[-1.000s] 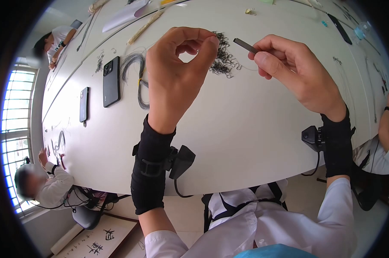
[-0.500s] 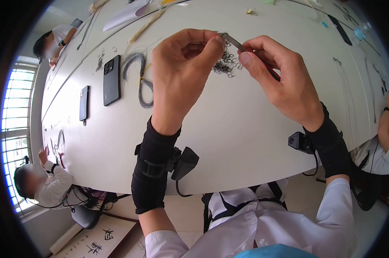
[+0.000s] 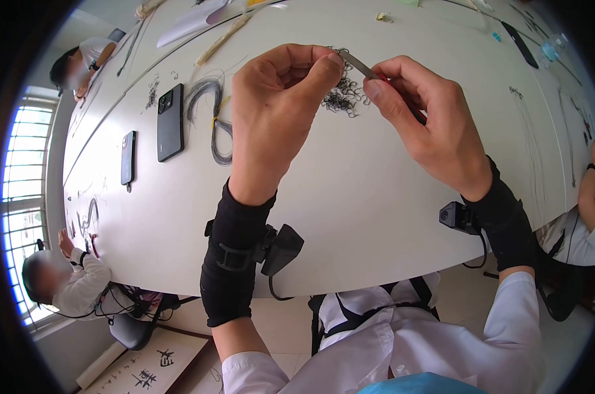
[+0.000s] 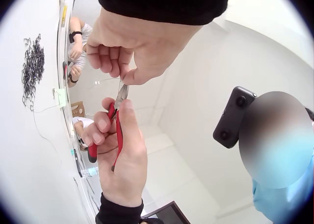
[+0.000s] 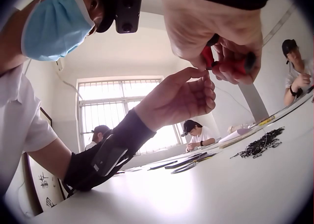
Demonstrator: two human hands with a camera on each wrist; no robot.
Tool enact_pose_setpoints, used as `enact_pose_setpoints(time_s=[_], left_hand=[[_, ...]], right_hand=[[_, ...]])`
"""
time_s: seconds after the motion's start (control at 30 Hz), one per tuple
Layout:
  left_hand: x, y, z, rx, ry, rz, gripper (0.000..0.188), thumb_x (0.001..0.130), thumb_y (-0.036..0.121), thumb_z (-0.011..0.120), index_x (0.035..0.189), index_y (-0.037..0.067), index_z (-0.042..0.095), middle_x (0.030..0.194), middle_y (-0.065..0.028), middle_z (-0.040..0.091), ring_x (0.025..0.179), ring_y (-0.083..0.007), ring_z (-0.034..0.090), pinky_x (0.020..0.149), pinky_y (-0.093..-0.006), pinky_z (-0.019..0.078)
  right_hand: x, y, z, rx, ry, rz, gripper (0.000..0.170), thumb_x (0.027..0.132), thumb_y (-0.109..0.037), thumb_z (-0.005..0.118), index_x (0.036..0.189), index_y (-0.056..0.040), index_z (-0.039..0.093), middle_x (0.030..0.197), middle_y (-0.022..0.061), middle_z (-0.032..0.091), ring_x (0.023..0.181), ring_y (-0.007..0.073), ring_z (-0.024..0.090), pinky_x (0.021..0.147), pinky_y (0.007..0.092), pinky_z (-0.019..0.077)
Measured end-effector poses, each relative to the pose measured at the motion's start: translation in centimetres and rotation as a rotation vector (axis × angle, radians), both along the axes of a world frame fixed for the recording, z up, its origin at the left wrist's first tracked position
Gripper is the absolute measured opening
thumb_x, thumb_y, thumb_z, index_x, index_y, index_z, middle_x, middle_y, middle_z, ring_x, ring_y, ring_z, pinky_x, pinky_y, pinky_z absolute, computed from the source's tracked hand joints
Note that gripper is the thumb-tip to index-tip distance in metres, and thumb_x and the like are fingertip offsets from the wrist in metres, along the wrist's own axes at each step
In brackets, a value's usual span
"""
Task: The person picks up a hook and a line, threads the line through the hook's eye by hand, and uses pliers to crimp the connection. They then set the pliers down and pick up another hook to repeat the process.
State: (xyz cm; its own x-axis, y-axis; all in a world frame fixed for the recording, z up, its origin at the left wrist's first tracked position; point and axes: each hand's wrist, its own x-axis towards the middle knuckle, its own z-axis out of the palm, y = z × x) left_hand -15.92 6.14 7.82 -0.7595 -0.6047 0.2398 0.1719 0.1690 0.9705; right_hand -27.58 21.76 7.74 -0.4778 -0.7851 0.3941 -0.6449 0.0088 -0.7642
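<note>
My right hand (image 3: 429, 111) grips a pair of red-handled pliers (image 4: 119, 140), its fingers curled round the handles. The slim metal nose points at my left fingertips. My left hand (image 3: 271, 111) pinches a thin dark wire (image 3: 341, 50) between thumb and forefinger, right at the pliers' tip. Most of that wire is hidden behind the fingers. Both hands are raised above the white table (image 3: 350, 197). Beyond them on the tabletop lies a heap of small dark bent wire hooks (image 3: 342, 102), partly covered by my left hand in the head view.
Left of my hands lie a coil of grey wire (image 3: 214, 134) with a yellow tie, a large dark phone (image 3: 171, 125) and a smaller phone (image 3: 128, 157). Long thin wires stretch over the table at right. Other people sit around the table edges.
My right hand has moved left and brought the pliers' nose to the left fingertips. The left hand has shifted slightly right. Over the last half second both hands stay nearly still.
</note>
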Motion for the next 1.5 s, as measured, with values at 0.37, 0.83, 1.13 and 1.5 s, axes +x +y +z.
enact_pose_setpoints(time_s=[0.37, 0.83, 1.13, 1.5], left_hand=[[-0.1, 0.1, 0.0, -0.018, -0.032, 0.042, 0.023, 0.088, 0.015, 0.072, 0.095, -0.007, 0.072, 0.08, -0.0036, 0.07, 0.071, -0.0061, 0.061, 0.064, -0.02, 0.0462], [-0.1, 0.5, -0.4, 0.254, -0.178, -0.279, 0.013, 0.094, 0.012, 0.067, 0.094, -0.002, 0.069, 0.091, -0.0045, 0.067, 0.085, -0.0143, 0.061, 0.087, -0.0297, 0.0482], [-0.2, 0.3, -0.8, 0.261, -0.132, -0.342, 0.019, 0.1, 0.015, 0.059, 0.1, -0.002, 0.068, 0.099, -0.0076, 0.069, 0.092, -0.0152, 0.063, 0.088, -0.0321, 0.0494], [-0.2, 0.4, -0.8, 0.234, -0.151, -0.362, 0.021, 0.1, 0.019, 0.063, 0.1, -0.001, 0.068, 0.098, -0.007, 0.069, 0.091, -0.0151, 0.064, 0.088, -0.0316, 0.0493]], right_hand=[[0.4, 0.2, -0.1, 0.055, -0.063, 0.011, 0.023, 0.103, -0.019, 0.063, 0.106, 0.0032, 0.063, 0.074, 0.0, 0.057, 0.067, 0.0053, 0.047, 0.061, 0.0226, 0.0396], [-1.8, -0.1, -0.4, -0.125, -0.324, 0.079, 0.027, 0.094, -0.017, 0.07, 0.113, 0.0014, 0.065, 0.098, 0.0054, 0.068, 0.092, 0.0126, 0.066, 0.086, 0.0253, 0.0527], [-2.0, 0.2, 0.2, -0.088, -0.374, 0.086, 0.026, 0.094, -0.016, 0.068, 0.114, 0.0016, 0.065, 0.098, 0.0067, 0.07, 0.092, 0.0128, 0.068, 0.086, 0.0258, 0.0534], [-1.9, 0.2, 0.3, -0.064, -0.354, 0.069, 0.028, 0.094, -0.017, 0.068, 0.115, 0.0018, 0.065, 0.095, 0.0078, 0.071, 0.09, 0.0132, 0.068, 0.083, 0.0256, 0.0535]])
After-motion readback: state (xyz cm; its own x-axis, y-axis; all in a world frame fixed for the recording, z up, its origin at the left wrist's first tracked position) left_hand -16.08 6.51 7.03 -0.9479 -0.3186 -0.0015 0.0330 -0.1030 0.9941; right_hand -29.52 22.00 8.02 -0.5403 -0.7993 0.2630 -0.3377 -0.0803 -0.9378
